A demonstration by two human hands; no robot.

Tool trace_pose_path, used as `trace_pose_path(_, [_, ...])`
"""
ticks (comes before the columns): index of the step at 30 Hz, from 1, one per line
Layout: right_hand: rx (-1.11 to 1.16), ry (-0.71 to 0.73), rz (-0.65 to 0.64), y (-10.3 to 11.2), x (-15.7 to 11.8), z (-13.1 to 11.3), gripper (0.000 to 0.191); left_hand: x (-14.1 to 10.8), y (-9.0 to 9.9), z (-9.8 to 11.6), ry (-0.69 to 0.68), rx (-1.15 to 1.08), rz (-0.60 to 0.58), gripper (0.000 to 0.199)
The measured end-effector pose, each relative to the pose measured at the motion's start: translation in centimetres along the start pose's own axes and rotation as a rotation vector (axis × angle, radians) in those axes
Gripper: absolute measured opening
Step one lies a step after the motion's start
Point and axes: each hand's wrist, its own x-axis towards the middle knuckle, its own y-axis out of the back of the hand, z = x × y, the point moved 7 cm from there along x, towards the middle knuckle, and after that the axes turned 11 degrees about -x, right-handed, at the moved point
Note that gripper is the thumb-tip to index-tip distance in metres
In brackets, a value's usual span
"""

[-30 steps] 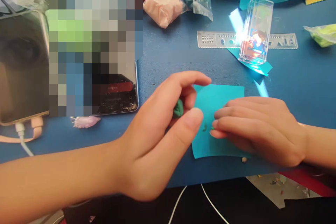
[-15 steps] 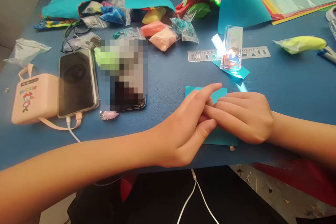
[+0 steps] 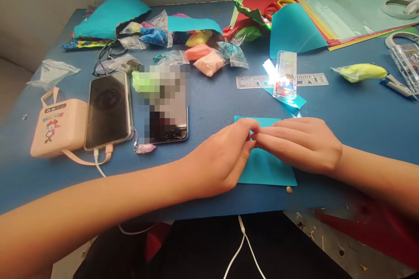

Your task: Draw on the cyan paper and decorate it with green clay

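Observation:
Over a blue paper sheet near the table's front edge, my two hands meet at the fingertips. My left hand is closed in a pinch, thumb and bent index finger at the tips of the right fingers. Pressed together and pointing left, the fingers of my right hand hide its palm and thumb. Whatever lies between the fingertips, if anything, is too small or covered to make out. Just behind the hands, a clear plastic box stands across a metal stencil ruler, with a blue paper scrap at its foot.
To the left are a pink power bank, a cabled phone and a second, partly blurred phone. Several bagged clay lumps lie behind. Paper sheets, a yellow clay bag and a cutter are at right.
My left index finger, stretched out before, has bent down into a pinch with the thumb at the right fingertips. The right fingers have straightened somewhat. The camera view has tilted up slightly.

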Motion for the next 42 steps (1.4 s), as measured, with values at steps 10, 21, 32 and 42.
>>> trace_pose_path(10, [0.058, -0.151, -0.106, 0.2, 1.3, 1.2, 0.010, 0.3, 2.1, -0.7, 0.033, 0.009, 0.109, 0.018])
trace_pose_path(21, [0.199, -0.169, -0.270, -1.4, 0.8, 1.3, 0.010, -3.1, -0.3, 3.4, -0.469, 0.664, -0.328, 0.021])
trace_pose_path(32, [0.320, -0.271, -0.364, -1.0, 0.7, 1.1, 0.014, -3.5, -1.6, 3.6, -0.449, 0.486, -0.340, 0.027])
trace_pose_path(42, [0.408, -0.219, -0.424, -1.2, 0.8, 0.5, 0.008, -3.5, -0.2, 3.5, -0.514, 0.547, -0.493, 0.039])
